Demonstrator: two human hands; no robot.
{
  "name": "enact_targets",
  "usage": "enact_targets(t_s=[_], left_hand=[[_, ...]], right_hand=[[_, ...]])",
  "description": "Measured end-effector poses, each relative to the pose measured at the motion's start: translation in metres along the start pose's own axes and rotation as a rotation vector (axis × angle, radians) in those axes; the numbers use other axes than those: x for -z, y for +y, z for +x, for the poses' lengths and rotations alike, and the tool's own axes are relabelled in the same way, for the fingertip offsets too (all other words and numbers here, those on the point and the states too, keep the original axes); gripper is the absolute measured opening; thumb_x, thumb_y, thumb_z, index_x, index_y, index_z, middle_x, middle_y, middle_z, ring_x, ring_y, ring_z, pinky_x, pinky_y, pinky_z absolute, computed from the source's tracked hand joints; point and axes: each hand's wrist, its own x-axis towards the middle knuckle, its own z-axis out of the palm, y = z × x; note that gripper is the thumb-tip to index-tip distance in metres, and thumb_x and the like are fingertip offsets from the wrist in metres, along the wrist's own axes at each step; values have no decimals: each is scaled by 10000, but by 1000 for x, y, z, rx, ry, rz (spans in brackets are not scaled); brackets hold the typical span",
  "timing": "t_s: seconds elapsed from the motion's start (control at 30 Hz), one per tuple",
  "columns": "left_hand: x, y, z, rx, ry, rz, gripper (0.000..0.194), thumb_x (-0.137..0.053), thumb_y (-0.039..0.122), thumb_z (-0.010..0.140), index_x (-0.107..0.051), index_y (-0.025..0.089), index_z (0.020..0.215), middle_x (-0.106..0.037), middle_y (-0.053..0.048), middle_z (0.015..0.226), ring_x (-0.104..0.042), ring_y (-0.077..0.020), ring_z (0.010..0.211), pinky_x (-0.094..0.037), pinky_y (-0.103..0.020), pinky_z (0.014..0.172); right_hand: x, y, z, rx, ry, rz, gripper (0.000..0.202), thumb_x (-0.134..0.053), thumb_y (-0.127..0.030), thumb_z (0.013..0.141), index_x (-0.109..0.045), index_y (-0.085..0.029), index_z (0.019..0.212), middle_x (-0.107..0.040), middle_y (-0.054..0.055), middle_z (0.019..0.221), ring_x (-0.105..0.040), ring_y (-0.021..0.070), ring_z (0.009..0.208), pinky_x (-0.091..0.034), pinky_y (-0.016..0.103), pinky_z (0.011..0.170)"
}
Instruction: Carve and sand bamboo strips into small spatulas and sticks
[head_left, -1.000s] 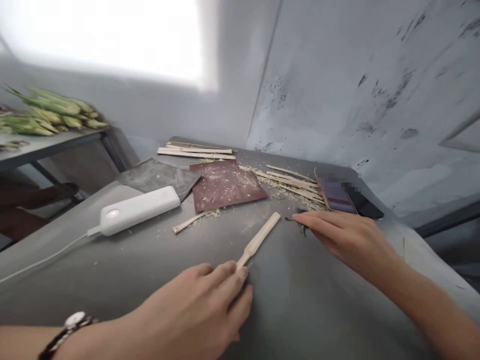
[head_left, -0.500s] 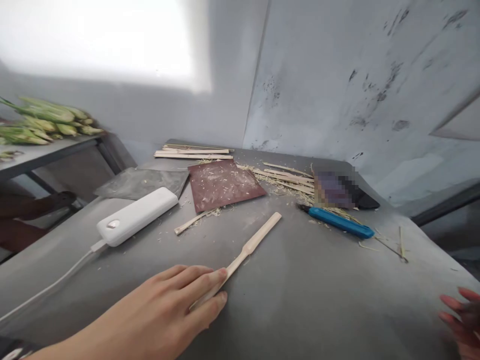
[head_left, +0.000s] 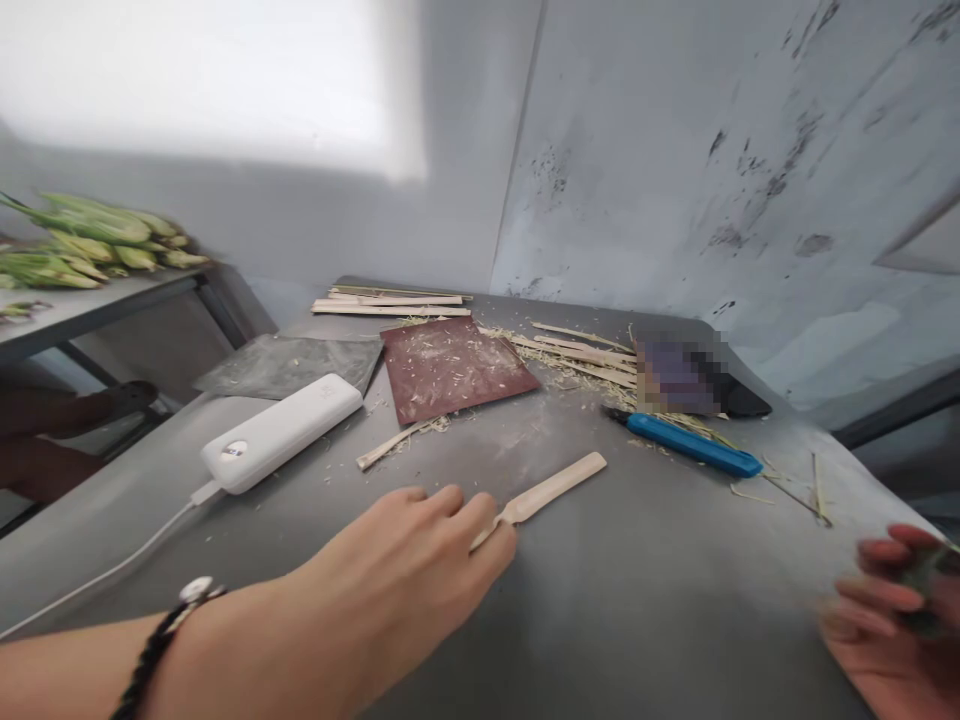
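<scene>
Over the grey tabletop (head_left: pixel 615 600), the pale, paddle-shaped wooden stick (head_left: pixel 559 488) was clamped in the fingers of the left hand (head_left: pixel 416 570), its long axis angled forward-right, the right hand (head_left: pixel 877 605) well apart, its grip too blurred to tell.

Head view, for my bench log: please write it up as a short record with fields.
Left hand: holding a pale wooden piece, broad end exposed
Right hand: at right edge, blurred; grip unclear
Blue tool: lying on the grey table
Brown sheet: in front of pale strips
Grey sheet: left of the brown sheet
White device: in front of the grey sheet
</scene>
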Motion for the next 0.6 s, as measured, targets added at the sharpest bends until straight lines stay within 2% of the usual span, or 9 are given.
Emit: enact_targets(t_s=[0.07, 0.17, 0.23, 0.3, 0.33, 0.4, 0.47, 0.53, 0.6], left_hand=[[1, 1, 15, 46, 31, 63, 184, -712, 166, 995, -654, 193, 1168, -675, -44, 967, -654, -196, 778, -519, -294, 701], [9, 2, 38, 94, 105, 128, 87, -650, 287, 1066, -646, 200, 1070, -625, -33, 876, -634, -228, 732, -500, -329, 635], [19, 6, 48, 144, 142, 133, 109, -638, 286, 1069, -650, 194, 1012, -619, -40, 848, -653, -242, 764, -502, -333, 634], [26, 12, 51, 217, 173, 90, 93, -655, 258, 1053, -652, 194, 986, -634, -40, 856, -661, -244, 768, -515, -342, 630], [27, 15, 47, 245, 211, 39, 80, -648, 256, 1057, -652, 202, 998, -654, -39, 888, -667, -246, 783, -531, -355, 640], [21, 20, 30, 289, 362, -99, 73, -580, 265, 1093, -643, 232, 1074, -703, -31, 1004, -686, -254, 872, -574, -389, 700], [7, 21, -1, 323, 538, -245, 182, -458, 285, 1146, -614, 267, 1239, -723, -28, 1208, -692, -225, 1090, -599, -373, 865], [-13, 13, -40, 523, 633, -199, 283, -461, 248, 1132, -557, 316, 1389, -667, -28, 1401, -608, -239, 1331, -540, -410, 1098], [-33, -2, -80, 755, 613, -56, 390, -491, 314, 1111, -492, 347, 1500, -573, -54, 1535, -510, -338, 1464, -426, -575, 1237]], right_hand=[[-36, -27, -3, -54, -137, 81, 220, -648, -565, 974, -818, -449, 1052, -793, 149, 953, -623, 215, 468, -400, 443, 334], [-95, -74, -1, 27, -347, 78, 244, -690, -529, 980, -829, -382, 1115, -826, 97, 1031, -724, 263, 600, -571, 428, 458], [-128, -101, 10, 239, -479, -42, 185, -726, -477, 989, -828, -334, 1045, -833, 58, 955, -758, 260, 651, -640, 408, 569], [-150, -118, 31, 621, -408, -279, 139, -717, -392, 1009, -820, -328, 1076, -831, 26, 900, -796, 262, 739, -666, 395, 687], [-157, -120, 43, 806, -346, -404, 171, -660, -326, 1041, -814, -323, 1114, -842, 31, 977, -815, 270, 833, -668, 407, 777], [-164, -114, 66, 1053, -235, -567, 279, -572, -205, 1064, -791, -305, 1205, -843, 47, 1107, -822, 284, 974, -649, 410, 884], [-164, -99, 83, 1147, -226, -647, 346, -541, -128, 1055, -765, -288, 1265, -833, 62, 1186, -818, 301, 1033, -638, 399, 886], [-160, -83, 91, 1159, -277, -695, 374, -550, -97, 1036, -751, -287, 1288, -832, 59, 1196, -819, 320, 1034, -634, 389, 831], [-155, -75, 92, 1138, -303, -695, 382, -561, -87, 1019, -750, -298, 1276, -837, 40, 1162, -825, 319, 1000, -635, 381, 790]])
